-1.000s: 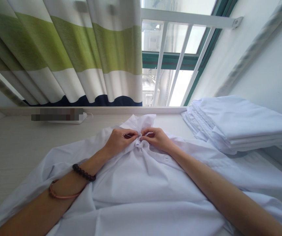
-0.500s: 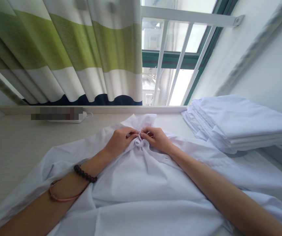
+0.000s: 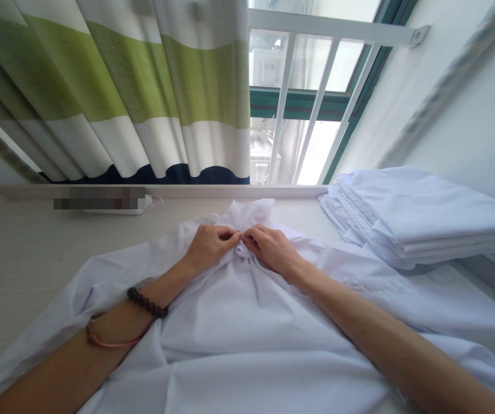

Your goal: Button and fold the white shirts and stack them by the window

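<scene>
A white shirt [image 3: 247,339] lies spread across the pale table [image 3: 27,253], its collar end pointing toward the window. My left hand [image 3: 210,244] and my right hand [image 3: 271,247] meet at the shirt's front near the collar. Both pinch the bunched white cloth there, fingertips almost touching each other. A small button shows on the placket just right of my right wrist. My left forearm carries a dark bead bracelet [image 3: 147,303] and a copper-coloured bangle [image 3: 100,340].
A stack of folded white garments [image 3: 419,215] sits at the right by the wall. A white device with a cord [image 3: 118,207] lies at the table's far edge under the striped curtain [image 3: 113,92]. A barred window [image 3: 307,109] is behind.
My right hand has shifted slightly left and closed in over the bunched cloth. My left hand stays pinched in the same place.
</scene>
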A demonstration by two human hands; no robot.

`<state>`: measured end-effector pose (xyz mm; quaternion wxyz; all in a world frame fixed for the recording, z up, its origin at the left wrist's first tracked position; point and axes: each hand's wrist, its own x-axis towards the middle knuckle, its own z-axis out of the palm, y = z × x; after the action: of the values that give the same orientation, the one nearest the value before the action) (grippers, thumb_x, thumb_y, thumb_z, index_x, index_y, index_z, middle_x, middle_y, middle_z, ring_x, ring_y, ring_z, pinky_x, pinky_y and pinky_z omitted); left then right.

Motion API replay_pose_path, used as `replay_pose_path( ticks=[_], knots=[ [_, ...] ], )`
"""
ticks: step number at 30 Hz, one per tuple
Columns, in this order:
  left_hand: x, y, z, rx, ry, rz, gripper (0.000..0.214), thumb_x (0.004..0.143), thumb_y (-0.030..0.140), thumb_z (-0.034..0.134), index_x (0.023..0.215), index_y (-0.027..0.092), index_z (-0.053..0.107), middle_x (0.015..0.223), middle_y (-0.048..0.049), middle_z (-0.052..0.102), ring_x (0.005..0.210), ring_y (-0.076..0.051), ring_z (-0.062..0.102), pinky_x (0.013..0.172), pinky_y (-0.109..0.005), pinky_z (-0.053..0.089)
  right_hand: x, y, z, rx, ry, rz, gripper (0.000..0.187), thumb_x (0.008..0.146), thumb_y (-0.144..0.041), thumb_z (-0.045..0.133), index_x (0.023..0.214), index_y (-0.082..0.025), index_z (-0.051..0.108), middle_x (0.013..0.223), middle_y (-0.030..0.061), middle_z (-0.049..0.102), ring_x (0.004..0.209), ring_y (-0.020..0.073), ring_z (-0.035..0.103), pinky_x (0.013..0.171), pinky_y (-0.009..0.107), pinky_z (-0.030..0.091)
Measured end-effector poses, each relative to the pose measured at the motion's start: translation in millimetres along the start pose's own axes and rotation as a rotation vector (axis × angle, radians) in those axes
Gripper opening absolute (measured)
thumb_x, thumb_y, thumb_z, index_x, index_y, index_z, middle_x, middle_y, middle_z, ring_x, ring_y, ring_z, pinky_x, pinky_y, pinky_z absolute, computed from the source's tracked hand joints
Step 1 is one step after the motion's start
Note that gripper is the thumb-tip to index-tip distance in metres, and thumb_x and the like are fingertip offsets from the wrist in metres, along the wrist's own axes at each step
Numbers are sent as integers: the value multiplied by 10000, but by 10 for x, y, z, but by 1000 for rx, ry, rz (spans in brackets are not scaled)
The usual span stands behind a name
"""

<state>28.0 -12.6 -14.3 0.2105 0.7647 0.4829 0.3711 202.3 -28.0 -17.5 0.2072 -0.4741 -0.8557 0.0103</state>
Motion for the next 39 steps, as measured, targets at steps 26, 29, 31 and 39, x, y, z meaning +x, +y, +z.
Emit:
replay_pose_path(
  ticks=[26, 29, 31, 39],
  knots=[
    [-35, -63, 95, 243, -106, 325, 275, 918, 302, 399, 875, 149, 624, 880, -110, 668, 829, -231, 624, 796, -351, 484, 6, 36, -53, -92, -66, -65, 282, 969, -272, 397, 840, -151, 617, 786, 72, 652, 685, 171, 590, 599, 284, 308],
    [-34, -52, 91, 197, -98, 256, 270, 907, 321, 429, 844, 159, 635, 834, -84, 676, 776, -212, 624, 767, -324, 481, -1, 43, -68, -83, -58, -105, 272, 974, -260, 389, 867, -152, 614, 801, 61, 631, 654, 149, 559, 588, 279, 292],
    [-22, -44, 93, 113, -96, 147, 274, 895, 354, 457, 827, 166, 645, 762, -51, 673, 702, -189, 612, 711, -295, 474, 4, 55, -69, -53, -23, -135, 237, 965, -240, 401, 875, -155, 604, 812, 49, 607, 618, 132, 521, 575, 274, 286],
    [52, -29, 94, -560, -162, -279, 349, 763, 478, 633, 838, 139, 666, 773, -12, 680, 723, -163, 604, 650, -244, 475, 85, 194, 42, 478, 222, -110, 133, 888, -230, 490, 802, -167, 568, 727, -5, 543, 600, 95, 469, 598, 207, 370]
  ],
)
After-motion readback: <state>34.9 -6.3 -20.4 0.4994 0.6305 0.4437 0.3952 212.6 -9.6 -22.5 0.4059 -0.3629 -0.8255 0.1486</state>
